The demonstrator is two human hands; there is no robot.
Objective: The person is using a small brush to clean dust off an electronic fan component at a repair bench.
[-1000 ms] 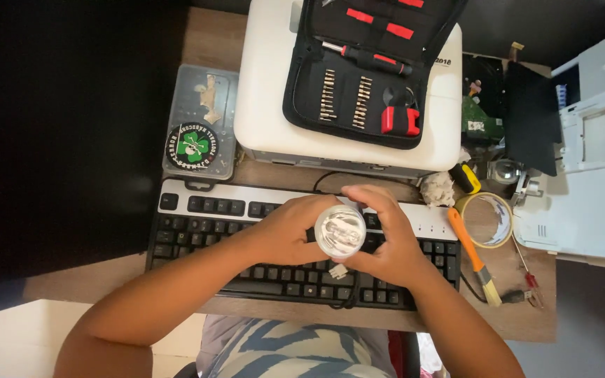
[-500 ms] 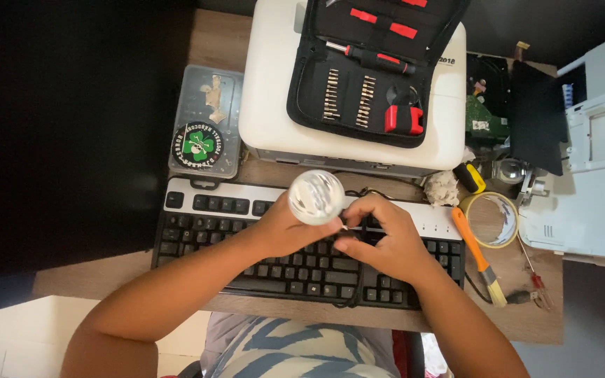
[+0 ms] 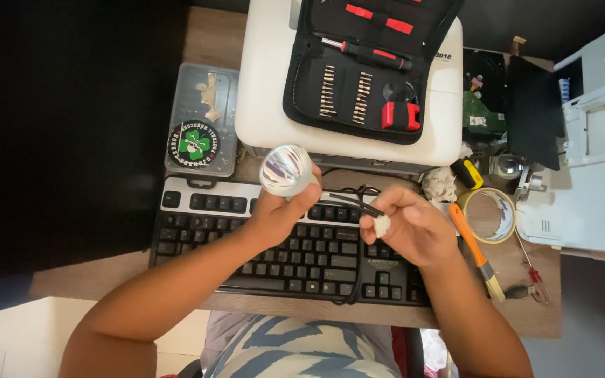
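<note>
Holding a shiny lamp reflector (image 3: pixel 286 170) in your left hand (image 3: pixel 278 213), fingers wrapped round its base, you keep it above the keyboard (image 3: pixel 246 245). Your right hand (image 3: pixel 407 227) pinches a small white plug (image 3: pixel 381 225) on dark wires (image 3: pixel 351 203) (leading to the reflector). A tool kit (image 3: pixel 365 66) lies open behind on the bench (image 3: pixel 512 280).

We see a round, silvery reflector lamp (image 3: pixel 285 170), its shiny faceted bowl tilted up toward us, sticking out above our left-hand grip. Its black wires (image 3: pixel 356 204) run rightward to a small white connector (image 3: pixel 381 225), pinched at our right fingertips.
</note>
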